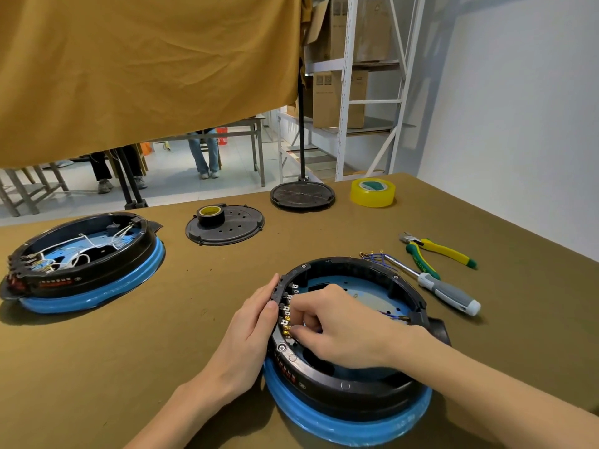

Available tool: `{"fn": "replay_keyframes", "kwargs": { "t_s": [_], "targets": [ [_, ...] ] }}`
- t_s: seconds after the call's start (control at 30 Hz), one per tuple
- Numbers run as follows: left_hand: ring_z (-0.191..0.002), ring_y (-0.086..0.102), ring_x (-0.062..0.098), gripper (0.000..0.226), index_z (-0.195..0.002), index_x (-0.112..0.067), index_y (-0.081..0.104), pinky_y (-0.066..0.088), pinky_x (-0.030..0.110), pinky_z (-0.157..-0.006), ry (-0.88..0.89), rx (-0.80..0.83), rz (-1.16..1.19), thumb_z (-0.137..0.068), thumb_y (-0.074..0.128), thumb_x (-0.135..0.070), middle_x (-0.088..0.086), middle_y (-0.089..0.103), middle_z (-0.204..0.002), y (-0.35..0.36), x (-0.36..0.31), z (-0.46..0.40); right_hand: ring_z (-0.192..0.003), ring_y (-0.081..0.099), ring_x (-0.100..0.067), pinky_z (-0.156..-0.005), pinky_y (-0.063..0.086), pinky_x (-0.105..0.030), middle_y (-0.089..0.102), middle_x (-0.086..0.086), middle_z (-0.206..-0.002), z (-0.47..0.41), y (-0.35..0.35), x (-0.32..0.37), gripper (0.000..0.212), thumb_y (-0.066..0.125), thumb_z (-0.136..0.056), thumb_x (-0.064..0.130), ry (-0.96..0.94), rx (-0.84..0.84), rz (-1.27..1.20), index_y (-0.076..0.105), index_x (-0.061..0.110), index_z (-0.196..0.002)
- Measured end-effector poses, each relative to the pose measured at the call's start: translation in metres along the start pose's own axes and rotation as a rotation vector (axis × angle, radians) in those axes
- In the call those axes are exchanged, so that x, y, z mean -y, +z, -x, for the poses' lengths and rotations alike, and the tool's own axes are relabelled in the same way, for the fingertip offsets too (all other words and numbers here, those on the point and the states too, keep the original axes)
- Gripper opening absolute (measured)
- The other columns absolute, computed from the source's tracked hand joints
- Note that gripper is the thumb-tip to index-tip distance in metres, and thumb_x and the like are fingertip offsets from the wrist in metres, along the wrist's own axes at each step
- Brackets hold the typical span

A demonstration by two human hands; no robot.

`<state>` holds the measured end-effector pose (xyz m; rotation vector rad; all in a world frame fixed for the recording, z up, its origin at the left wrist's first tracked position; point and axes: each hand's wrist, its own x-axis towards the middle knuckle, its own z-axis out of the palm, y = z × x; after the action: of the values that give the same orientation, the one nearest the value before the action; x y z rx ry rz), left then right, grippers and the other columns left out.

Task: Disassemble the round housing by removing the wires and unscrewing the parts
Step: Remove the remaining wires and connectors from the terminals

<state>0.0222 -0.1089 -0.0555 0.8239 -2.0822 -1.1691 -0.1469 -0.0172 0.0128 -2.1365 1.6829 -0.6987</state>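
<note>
The right hand [337, 325] covers much of the near housing [350, 377], so its fingertips and whatever they touch among the gold terminals [286, 325] cannot be seen. The left hand [256, 322] hides the outer wall it presses. Red lettering on the rim is too small to read. The picture's left edge cuts off the far housing [81, 264]. The hanging cloth [146, 69] hides the upper bodies of the people [204, 150] behind it. Print on the tape roll [372, 192] is blurred.
</note>
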Motion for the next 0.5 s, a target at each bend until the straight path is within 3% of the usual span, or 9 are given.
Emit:
{"fn": "replay_keyframes", "kwargs": {
  "t_s": [0.17,0.4,0.5],
  "targets": [
    [-0.146,0.025,-0.014,0.073,-0.158,-0.040,0.028,0.018,0.027,-0.125,0.016,0.011,-0.014,-0.092,0.027,-0.073,-0.025,0.034,-0.161,-0.0012,0.0014,-0.0010,-0.053,0.042,-0.010,-0.055,0.034,-0.019,0.047,0.006,-0.057,-0.0005,-0.0030,-0.0006,0.015,0.061,-0.095,0.010,-0.003,0.004,-0.036,0.063,0.014,-0.081],
    [-0.146,0.027,-0.012,0.074,-0.158,-0.038,0.030,0.020,0.030,-0.127,0.032,0.013,-0.027,-0.093,0.027,-0.072,-0.024,0.037,-0.160,-0.0019,-0.0003,0.0004,-0.055,0.042,-0.017,-0.057,0.036,-0.026,0.052,-0.009,-0.060,0.0016,-0.0029,0.0018,0.014,0.061,-0.095,0.009,-0.003,-0.001,-0.061,0.064,0.012,-0.082],
    [-0.149,0.029,-0.004,0.073,-0.159,-0.036,0.029,0.022,0.040,-0.128,0.037,0.025,-0.023,-0.095,0.027,-0.069,-0.019,0.037,-0.162,-0.0028,0.0000,0.0001,-0.054,0.040,-0.013,-0.057,0.035,-0.027,0.050,-0.008,-0.059,0.0014,-0.0038,0.0019,0.013,0.061,-0.096,0.011,0.013,0.010,-0.074,0.065,0.013,-0.083]
  ]
}}
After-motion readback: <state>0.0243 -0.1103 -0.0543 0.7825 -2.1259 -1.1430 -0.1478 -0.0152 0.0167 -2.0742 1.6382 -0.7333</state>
